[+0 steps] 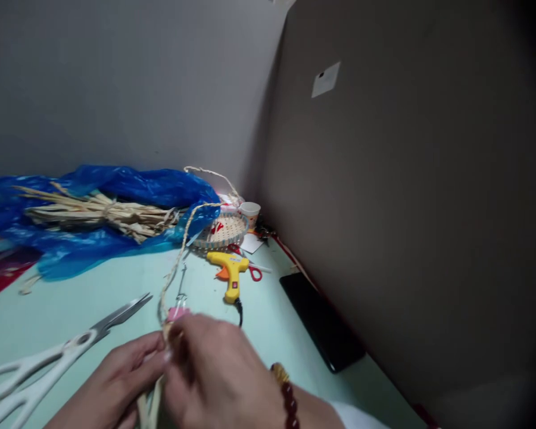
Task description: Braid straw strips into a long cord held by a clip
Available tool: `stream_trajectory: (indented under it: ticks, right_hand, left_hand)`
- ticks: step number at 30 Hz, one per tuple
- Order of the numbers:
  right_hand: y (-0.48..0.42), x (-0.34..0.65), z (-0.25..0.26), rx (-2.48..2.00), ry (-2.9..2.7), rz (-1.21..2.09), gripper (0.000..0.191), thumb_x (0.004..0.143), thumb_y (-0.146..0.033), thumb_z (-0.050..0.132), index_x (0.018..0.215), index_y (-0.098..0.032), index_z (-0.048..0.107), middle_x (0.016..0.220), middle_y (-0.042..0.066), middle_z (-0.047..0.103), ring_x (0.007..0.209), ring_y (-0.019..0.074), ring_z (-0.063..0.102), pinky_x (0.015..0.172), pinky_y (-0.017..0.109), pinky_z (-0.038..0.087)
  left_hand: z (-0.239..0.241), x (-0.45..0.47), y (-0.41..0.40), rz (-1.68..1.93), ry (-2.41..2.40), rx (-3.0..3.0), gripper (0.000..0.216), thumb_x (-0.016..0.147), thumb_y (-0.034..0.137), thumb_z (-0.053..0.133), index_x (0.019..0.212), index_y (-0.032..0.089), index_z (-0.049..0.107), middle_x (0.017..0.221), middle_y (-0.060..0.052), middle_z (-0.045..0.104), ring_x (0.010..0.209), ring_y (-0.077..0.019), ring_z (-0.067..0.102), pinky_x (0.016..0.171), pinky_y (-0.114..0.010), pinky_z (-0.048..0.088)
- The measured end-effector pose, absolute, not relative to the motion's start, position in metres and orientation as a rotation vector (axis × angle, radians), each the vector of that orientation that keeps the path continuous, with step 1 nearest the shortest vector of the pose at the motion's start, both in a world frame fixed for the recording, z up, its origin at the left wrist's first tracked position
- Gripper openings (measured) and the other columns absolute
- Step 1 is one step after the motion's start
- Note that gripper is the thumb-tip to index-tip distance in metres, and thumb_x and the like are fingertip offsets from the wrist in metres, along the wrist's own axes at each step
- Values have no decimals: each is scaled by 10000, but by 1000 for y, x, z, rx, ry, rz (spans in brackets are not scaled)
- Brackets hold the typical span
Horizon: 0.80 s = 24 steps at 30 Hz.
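Both of my hands meet at the bottom middle over pale straw strands (150, 405). My left hand (116, 384) pinches the strands with its fingertips. My right hand (223, 375), with a bead bracelet on the wrist, is closed round the same spot, where a twisted straw cord (178, 253) starts and runs up towards the back. A pink clip (177, 311) sits just above my fingers.
White-handled scissors (49, 360) lie at the left. A yellow glue gun (230, 271), red-handled scissors (252, 273), a woven tray (223, 231) and a paper cup (250, 211) stand behind. A straw bundle (98, 213) rests on blue plastic (129, 185). A black phone (324, 322) lies by the right wall.
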State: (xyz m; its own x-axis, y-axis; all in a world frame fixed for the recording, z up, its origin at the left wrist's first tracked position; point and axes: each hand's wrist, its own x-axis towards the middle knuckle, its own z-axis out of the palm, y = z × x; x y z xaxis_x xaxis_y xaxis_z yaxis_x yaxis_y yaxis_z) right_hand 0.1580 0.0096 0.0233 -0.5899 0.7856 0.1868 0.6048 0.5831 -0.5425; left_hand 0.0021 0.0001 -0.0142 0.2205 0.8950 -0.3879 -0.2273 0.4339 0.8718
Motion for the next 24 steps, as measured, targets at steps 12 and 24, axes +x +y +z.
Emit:
stream_trajectory:
  ticks: [12,24]
  right_hand:
    - [37,167,16,-1123,-2076,1259,115,812,-225,543,721,-169,500,659,-32,491,613,96,413,535,219,281]
    - [38,166,14,-1246,-2131,1193,148,751,-200,514,619,-167,457,570,-45,420,553,82,349,485,224,230]
  left_hand:
    - [-4,-2,1,738,1112,969,433,747,492,676,993,146,592,506,115,355,374,-19,131,353,-194,63]
    - [7,5,-4,753,1262,987,327,712,452,707,718,200,497,476,137,306,388,-22,119,358,-176,89]
